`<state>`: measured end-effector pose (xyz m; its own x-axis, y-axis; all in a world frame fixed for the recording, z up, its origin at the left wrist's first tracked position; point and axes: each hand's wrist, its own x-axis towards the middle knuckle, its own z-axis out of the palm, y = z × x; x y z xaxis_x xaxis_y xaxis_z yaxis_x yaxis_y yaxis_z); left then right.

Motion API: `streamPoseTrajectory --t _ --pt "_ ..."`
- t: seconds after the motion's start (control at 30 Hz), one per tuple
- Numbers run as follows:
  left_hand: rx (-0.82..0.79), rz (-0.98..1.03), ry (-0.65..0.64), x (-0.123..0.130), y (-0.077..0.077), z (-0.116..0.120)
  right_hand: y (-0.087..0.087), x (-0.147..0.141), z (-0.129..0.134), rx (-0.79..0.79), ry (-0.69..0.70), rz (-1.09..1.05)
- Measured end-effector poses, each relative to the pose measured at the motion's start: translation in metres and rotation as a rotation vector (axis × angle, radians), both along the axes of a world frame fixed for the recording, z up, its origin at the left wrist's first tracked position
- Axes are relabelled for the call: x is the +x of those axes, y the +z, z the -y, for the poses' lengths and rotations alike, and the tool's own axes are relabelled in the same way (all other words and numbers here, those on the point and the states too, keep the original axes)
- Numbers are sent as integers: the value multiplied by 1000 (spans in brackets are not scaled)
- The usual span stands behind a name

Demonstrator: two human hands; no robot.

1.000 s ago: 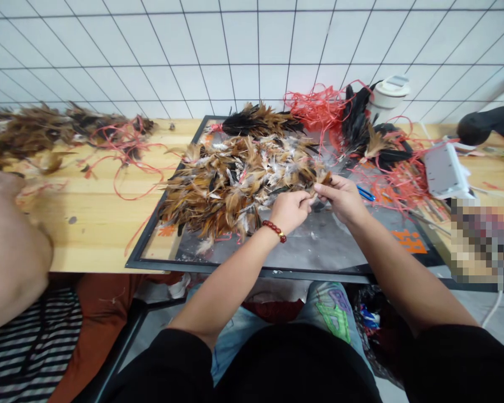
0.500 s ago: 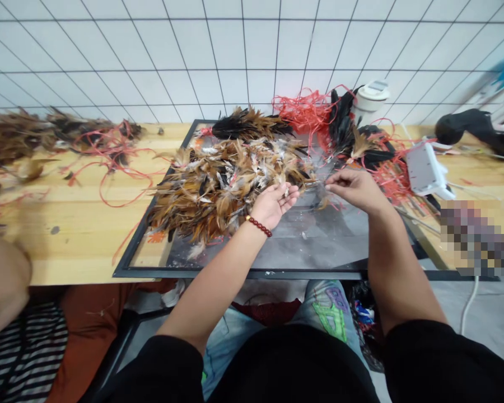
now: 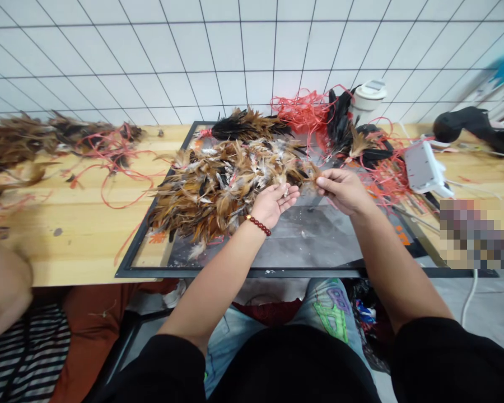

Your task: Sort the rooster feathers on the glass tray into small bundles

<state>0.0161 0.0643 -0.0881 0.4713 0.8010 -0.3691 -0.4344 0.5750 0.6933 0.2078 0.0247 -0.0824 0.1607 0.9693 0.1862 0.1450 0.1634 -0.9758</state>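
My left hand point(image 3: 274, 202) is turned palm up at the near right edge of a heap of brown and white feathers point(image 3: 210, 196). Its fingers curl loosely round a small bunch of feathers whose pale ends show at the thumb; the rest blends into the heap. My right hand point(image 3: 342, 189) is just to the right, thumb and forefinger pinched on a brown feather point(image 3: 312, 172) that points toward the heap. A dark-framed glass panel point(image 3: 302, 252) lies beneath the heap and both hands.
Behind the heap lies a tied feather bundle point(image 3: 247, 124), beside tangled red plastic string point(image 3: 304, 112) and black feathers point(image 3: 340, 120). A white lidded cup point(image 3: 368, 101) and white power strip point(image 3: 426, 165) stand right. More feathers point(image 3: 17, 140) lie left, near another person's arm point(image 3: 4, 291).
My right hand has moved slightly left, closer to my left hand, and a brown feather now shows clearly in its pinch. My left hand has stayed nearly still.
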Motion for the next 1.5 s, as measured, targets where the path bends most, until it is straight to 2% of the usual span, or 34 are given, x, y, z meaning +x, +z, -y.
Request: streamPoseTrajectory --t 0.07,0.13,0.3,0.4,0.47,0.53,0.67,0.77,0.9,1.0,1.1,1.2,1.33,1.5 --pt "18 -23 -42 1 0 1 -2 -18 -1 -42 23 -167" --pt "23 -54 -90 1 0 3 -7 -29 -3 -55 12 -224" --pt "44 -90 -177 0 1 3 -13 -32 -8 -1 -88 -312" --pt "109 -105 -108 -1 1 2 -10 -26 -9 12 -131 -423" --pt "160 -87 -53 -1 1 1 -7 -23 -9 -4 -100 -495" --pt "196 -60 -54 0 1 2 -7 -22 -9 -33 -34 -524" --pt "211 -60 -171 2 -1 5 -12 -25 -9 -50 14 -476" --pt "176 -49 -253 0 -4 4 -16 -27 -10 -20 -50 -437" --pt "121 -29 -282 -2 -5 0 -15 -24 -11 60 -118 -383" --pt "120 -20 -243 0 -5 -1 -12 -25 -9 58 -106 -400" --pt "164 5 -133 3 -5 1 -13 -29 -8 -55 1 -383" --pt "197 18 -112 3 -5 2 -17 -31 -8 -145 61 -305" --pt "155 -5 -131 2 -4 1 -18 -26 -8 -60 -6 -256" --pt "82 -67 -116 1 -1 2 -16 -25 -8 70 -14 -153"
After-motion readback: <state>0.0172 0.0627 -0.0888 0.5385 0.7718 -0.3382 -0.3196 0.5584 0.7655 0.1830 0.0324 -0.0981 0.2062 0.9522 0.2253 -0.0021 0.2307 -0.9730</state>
